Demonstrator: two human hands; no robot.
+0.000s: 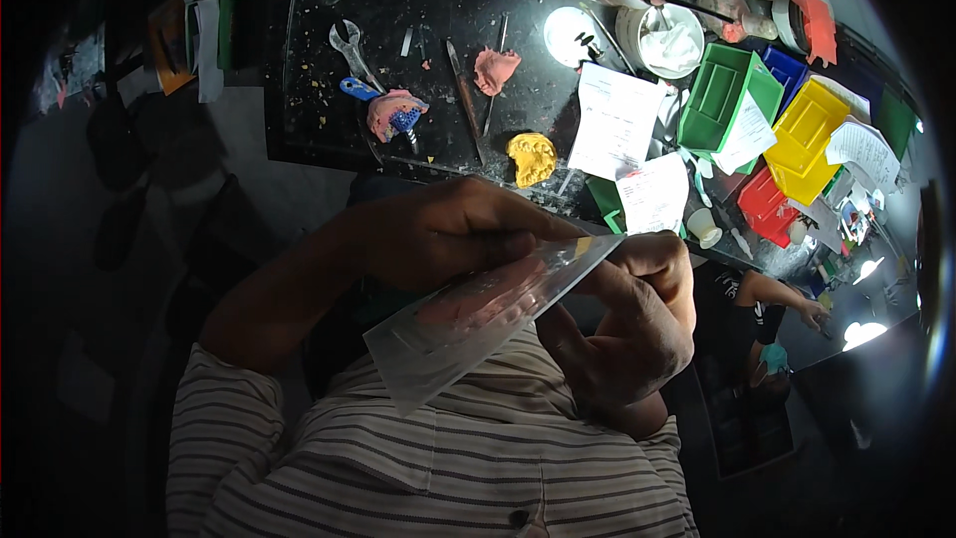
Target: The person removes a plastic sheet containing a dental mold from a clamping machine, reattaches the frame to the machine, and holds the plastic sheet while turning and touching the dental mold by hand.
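Note:
My left hand (443,224) is closed on a clear plastic bag (418,349), fingers along its upper edge, with a flat pink piece (473,294) inside. My right hand (642,324) holds the bag's right end with bent fingers. The bag slants across my striped shirt, below the bench edge. Beyond my hands on the bench lie a yellow dental cast (531,157), a pink-and-blue moulded piece (388,118), another pink piece (496,70) and white paper sheets (612,120).
The black bench (329,149) also carries a wrench (349,48), a white tub (667,50), green (709,100), yellow (797,144) and red (762,201) bins, and a paper cup (703,226). Another person's arm (772,291) is at right; a lit lamp (864,334) shines nearby.

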